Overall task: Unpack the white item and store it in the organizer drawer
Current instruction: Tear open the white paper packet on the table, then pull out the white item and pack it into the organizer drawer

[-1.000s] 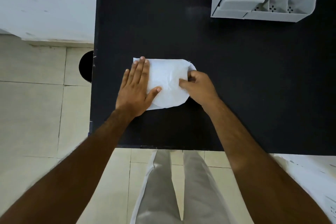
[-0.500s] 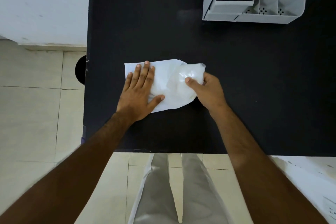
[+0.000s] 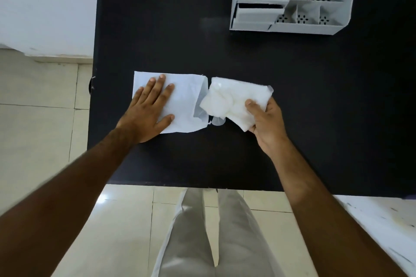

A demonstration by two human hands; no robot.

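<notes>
pinning one wrapper (image 3: 184, 101) (left hand (image 3: 148, 114)), right hand (image 3: 267, 123) gripping one white item (image 3: 236, 99).

A black table (image 3: 225, 51) fills the middle of the view, with pale floor tiles (image 3: 40, 132) at 9 o'clock and 6 o'clock, a white wall (image 3: 45, 2) at 10 o'clock, and grey trousers (image 3: 202, 231) at 6 o'clock.

right hand (image 3: 266, 122) gripping white item (image 3: 234, 100), packet (image 3: 186, 101) flat
</notes>
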